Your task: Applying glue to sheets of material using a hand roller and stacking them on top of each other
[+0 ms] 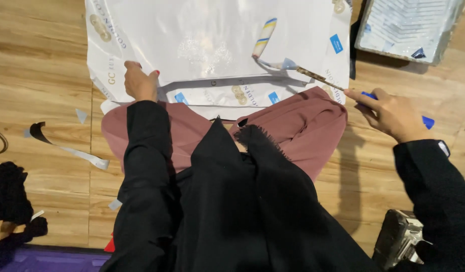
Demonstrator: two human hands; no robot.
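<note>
Landmark: the white sheet (212, 40), a glossy plastic-looking panel with gold emblems and small blue squares, lying flat on the wooden floor (41, 60) ahead of the person's knees.

The right hand (391, 113) is closing around the blue handle of a small paint roller (293, 63), off the sheet's right edge. The roller's thin stem is reaching leftward across that edge, and its striped white sleeve is resting on the sheet's upper middle area.

The left hand (139, 80) is pressing down on the sheet's lower left part, fingers curled, knuckles up, gripping nothing separate; it is pinning the sheet.

A paint tray (406, 25) with white paint is sitting just beyond the sheet's upper right corner. A curled strip of tape (66, 146) is lying on the floor below and left of the sheet. A pinkish garment (293, 126) over the knees is overlapping the sheet's near edge.
</note>
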